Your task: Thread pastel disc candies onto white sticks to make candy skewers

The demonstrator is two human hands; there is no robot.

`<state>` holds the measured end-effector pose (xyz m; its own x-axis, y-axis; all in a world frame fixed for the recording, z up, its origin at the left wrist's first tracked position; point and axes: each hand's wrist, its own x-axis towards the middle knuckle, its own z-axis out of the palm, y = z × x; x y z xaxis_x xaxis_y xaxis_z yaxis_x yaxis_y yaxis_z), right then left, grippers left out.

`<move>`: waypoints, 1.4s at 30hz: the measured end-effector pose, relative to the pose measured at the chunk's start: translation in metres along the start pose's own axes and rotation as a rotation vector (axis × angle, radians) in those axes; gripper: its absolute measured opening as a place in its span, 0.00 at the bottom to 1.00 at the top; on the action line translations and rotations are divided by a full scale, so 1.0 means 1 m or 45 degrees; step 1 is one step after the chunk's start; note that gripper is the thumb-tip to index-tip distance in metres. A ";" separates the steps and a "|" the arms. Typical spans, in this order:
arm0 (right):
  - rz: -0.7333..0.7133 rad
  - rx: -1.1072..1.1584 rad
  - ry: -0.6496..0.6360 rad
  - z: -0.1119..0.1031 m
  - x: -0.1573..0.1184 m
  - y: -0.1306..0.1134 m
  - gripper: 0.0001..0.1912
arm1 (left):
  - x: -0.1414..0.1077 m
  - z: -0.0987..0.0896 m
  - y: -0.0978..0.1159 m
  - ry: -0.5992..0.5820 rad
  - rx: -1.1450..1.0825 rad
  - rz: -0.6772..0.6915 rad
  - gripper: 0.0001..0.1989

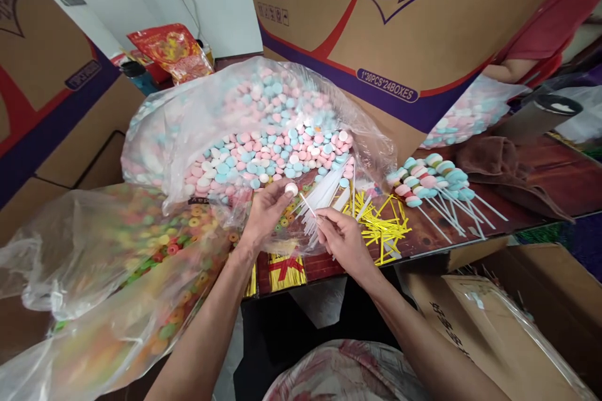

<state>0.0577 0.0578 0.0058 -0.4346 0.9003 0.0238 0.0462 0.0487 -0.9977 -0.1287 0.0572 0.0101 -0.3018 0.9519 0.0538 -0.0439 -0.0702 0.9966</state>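
Note:
My left hand (267, 208) pinches a round white-pink candy (291, 188) between thumb and fingertips. Just to its right, my right hand (342, 239) grips a thin white lollipop stick (306, 203), its upper end pointing at the candy but apart from it. Behind both hands lies a clear bag (197, 100) full of pink, blue and white candies (263, 156). A bundle of white sticks (329, 191) fans out beside my right hand. Yellow twist ties (383, 225) are scattered to the right. Finished-looking candy skewers (433, 178) lie in a pile farther right.
A clear bag of ring-shaped candies (179, 257) spreads over the left. Large cardboard boxes (329, 44) stand behind. A bundle of gold ties (288, 270) sits at the table edge. At right are a brown cloth (493, 163), a tumbler (540, 116), a person's sleeve (545, 28) and an open carton (531, 269).

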 end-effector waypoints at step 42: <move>0.016 -0.254 0.038 0.033 0.003 -0.003 0.17 | -0.062 0.000 0.007 0.168 0.469 0.075 0.15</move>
<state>0.0264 0.0464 0.0069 -0.4061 0.9137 0.0165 0.2297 0.1195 -0.9659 -0.1108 -0.0021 0.0139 -0.4147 0.9011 0.1267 0.3142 0.0111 0.9493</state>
